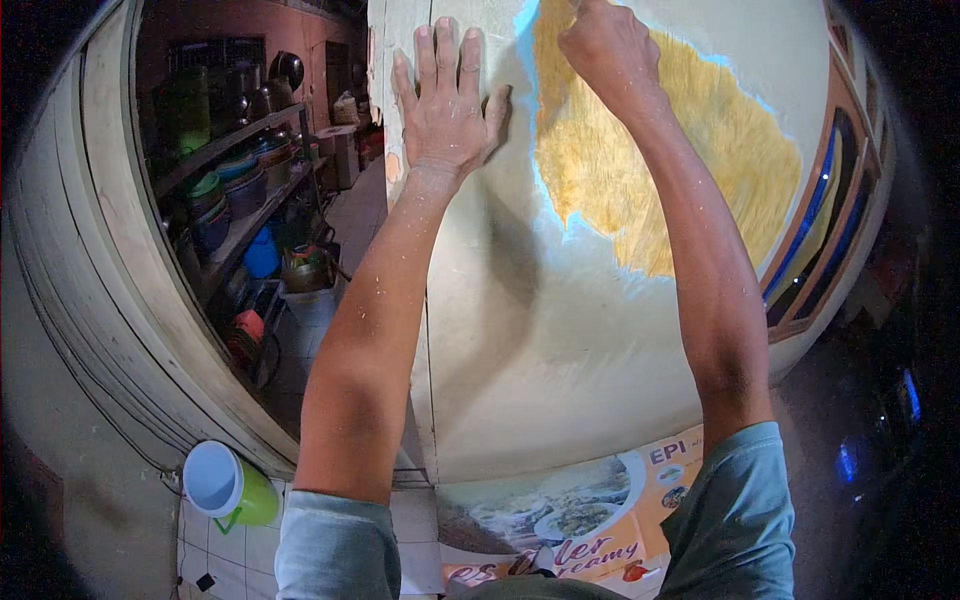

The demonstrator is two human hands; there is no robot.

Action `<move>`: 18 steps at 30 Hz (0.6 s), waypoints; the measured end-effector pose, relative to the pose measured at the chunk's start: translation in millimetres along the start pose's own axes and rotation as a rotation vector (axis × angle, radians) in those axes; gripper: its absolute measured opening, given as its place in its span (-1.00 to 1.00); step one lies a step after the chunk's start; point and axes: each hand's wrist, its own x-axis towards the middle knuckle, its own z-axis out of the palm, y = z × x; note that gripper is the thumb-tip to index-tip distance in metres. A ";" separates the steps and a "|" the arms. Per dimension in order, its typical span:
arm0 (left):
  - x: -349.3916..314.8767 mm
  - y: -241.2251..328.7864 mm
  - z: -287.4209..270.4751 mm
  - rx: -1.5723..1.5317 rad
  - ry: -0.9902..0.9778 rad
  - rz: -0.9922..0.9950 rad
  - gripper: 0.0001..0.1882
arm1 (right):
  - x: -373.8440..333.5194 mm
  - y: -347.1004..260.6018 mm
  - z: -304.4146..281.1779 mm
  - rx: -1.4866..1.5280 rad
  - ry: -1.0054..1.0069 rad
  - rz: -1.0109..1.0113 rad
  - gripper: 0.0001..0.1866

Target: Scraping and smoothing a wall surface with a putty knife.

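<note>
My left hand (447,125) lies flat with its fingers spread against a pale painted panel (560,370), near the panel's chipped left edge. Higher up and to the right, my right hand (612,55) is closed in a fist over a bare patch (720,150) of yellow-brown wood. What that fist grips is hidden at the top of the picture. Jagged light blue paint borders the bare patch. Pale flecks dot both of my forearms.
An open doorway at left shows a shelf (262,135) with pots, basins and buckets. A green bucket (262,500) stands on the tiled floor at lower left. A printed banner (560,510) lies below the panel. Wood-framed window panes (820,220) sit at right.
</note>
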 end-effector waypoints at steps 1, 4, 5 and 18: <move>0.3 -0.3 1.1 -0.005 0.013 0.006 -0.18 | -2.5 7.6 6.3 -0.061 -0.032 0.014 -0.63; -2.8 -4.4 1.6 0.012 0.019 0.013 -0.18 | -27.1 10.3 19.7 -0.104 -0.020 0.006 -0.45; -5.1 -6.2 0.9 0.025 0.012 0.013 -0.17 | -29.9 11.9 22.8 -0.111 -0.090 0.057 -0.45; 4.3 3.8 -26.7 -0.064 -0.077 -0.004 -0.13 | -27.3 26.3 9.9 -0.084 -0.100 0.136 -0.46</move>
